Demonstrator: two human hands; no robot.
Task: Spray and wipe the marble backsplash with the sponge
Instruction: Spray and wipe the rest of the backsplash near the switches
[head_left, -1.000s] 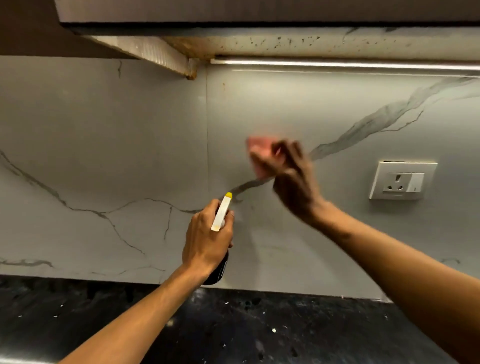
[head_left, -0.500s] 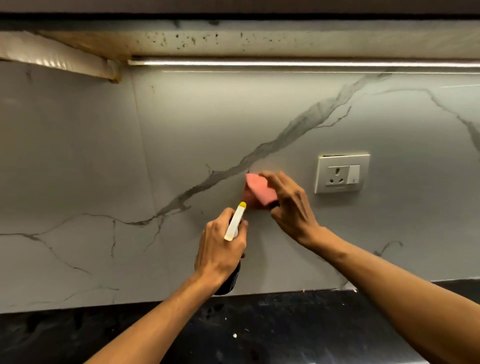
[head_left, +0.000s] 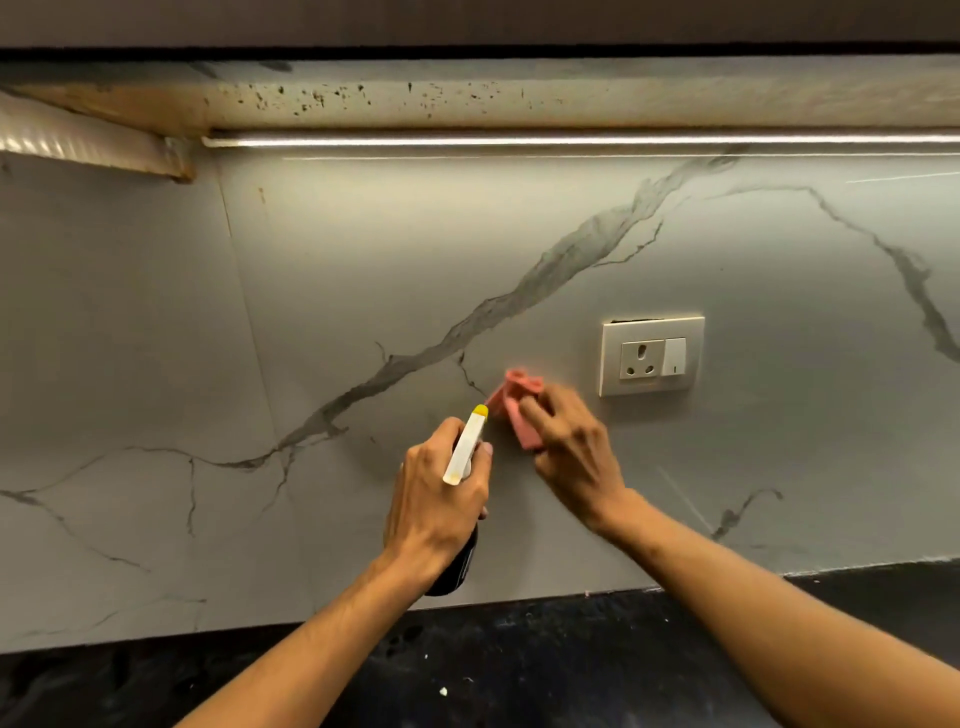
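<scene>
The dark speckled counter runs along the bottom, with both bare forearms reaching over it. The left hand grips a spray bottle, fingers curled round its neck. The white head with its yellow tip points up at the wall, and the dark body shows below the palm. Just to its right, the right hand presses a pink sponge against the marble backsplash, fingers bent over it. The sponge sits near a grey vein, left of a white wall socket. Above, a light strip glows under a stained ledge.
</scene>
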